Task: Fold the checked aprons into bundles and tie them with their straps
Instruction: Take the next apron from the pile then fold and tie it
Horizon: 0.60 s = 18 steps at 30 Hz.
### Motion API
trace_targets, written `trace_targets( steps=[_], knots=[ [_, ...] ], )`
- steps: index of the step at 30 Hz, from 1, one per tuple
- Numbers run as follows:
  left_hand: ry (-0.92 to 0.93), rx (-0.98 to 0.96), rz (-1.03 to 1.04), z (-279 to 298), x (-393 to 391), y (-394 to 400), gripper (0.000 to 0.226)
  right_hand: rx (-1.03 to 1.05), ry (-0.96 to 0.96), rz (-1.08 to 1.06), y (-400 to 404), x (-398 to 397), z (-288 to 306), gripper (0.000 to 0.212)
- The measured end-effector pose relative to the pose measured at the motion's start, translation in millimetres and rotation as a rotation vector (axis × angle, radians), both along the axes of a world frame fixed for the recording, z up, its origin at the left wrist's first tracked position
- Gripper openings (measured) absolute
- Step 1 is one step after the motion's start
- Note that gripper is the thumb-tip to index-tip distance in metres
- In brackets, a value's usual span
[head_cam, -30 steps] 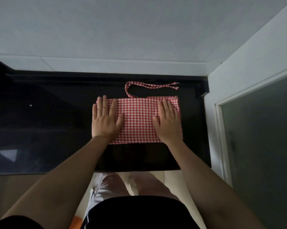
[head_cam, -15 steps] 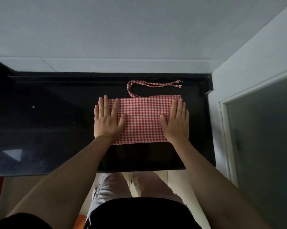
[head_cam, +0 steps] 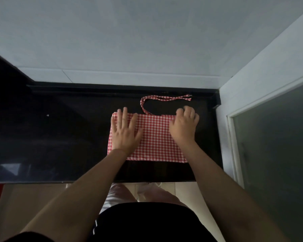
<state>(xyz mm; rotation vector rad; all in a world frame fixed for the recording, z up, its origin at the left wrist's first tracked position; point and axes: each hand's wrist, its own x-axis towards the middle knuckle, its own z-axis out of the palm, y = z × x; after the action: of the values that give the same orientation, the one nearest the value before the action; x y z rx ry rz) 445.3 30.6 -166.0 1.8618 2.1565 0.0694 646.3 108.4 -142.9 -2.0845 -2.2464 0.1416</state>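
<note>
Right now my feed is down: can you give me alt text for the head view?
A folded red-checked apron lies on a black counter, the left hand pressed flat on its left side and the right hand curling its fingers at the far right corner. One strap loops loose on the counter behind it.

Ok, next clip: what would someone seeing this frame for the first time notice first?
The red-and-white checked apron, folded into a flat rectangle, stands out against the glossy black counter. The left hand lies flat on its left part, while the right hand curls its fingers at the far right corner. Beyond the far edge, one strap loops out loose, not yet tied.
</note>
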Motion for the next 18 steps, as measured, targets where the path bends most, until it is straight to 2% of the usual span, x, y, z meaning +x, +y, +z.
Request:
trace_targets(
  steps=[3, 5, 9, 13, 15, 18],
  knots=[
    [0.013, -0.024, -0.117, 0.0, 18.0, 1.4, 0.070, -0.050, 0.130, 0.180, 22.4, -36.8, 8.8, 0.011],
    [0.020, -0.089, -0.114, -8.4, 19.0, 2.2, 0.074, -0.145, 0.168, 0.194, 31.9, -61.1, 5.3, 0.018],
    [0.050, -0.113, -0.104, -18.6, 14.8, 2.6, 0.078, -0.288, 0.070, 0.172, 43.5, -90.0, -5.3, 0.035],
    [0.032, -0.118, -0.094, -20.0, 11.8, 0.9, 0.075, -0.409, 0.010, 0.186, 55.3, -95.3, 0.8, 0.026],
    [0.012, -0.115, -0.121, -19.9, 10.4, 1.5, 0.069, -0.468, 0.162, 0.004, 66.1, -83.5, 6.1, 0.021],
    [-0.013, -0.102, -0.138, -18.7, 9.0, 1.8, 0.064, -0.507, 0.660, -0.460, 87.6, -57.0, 19.1, 0.024]
  ],
)
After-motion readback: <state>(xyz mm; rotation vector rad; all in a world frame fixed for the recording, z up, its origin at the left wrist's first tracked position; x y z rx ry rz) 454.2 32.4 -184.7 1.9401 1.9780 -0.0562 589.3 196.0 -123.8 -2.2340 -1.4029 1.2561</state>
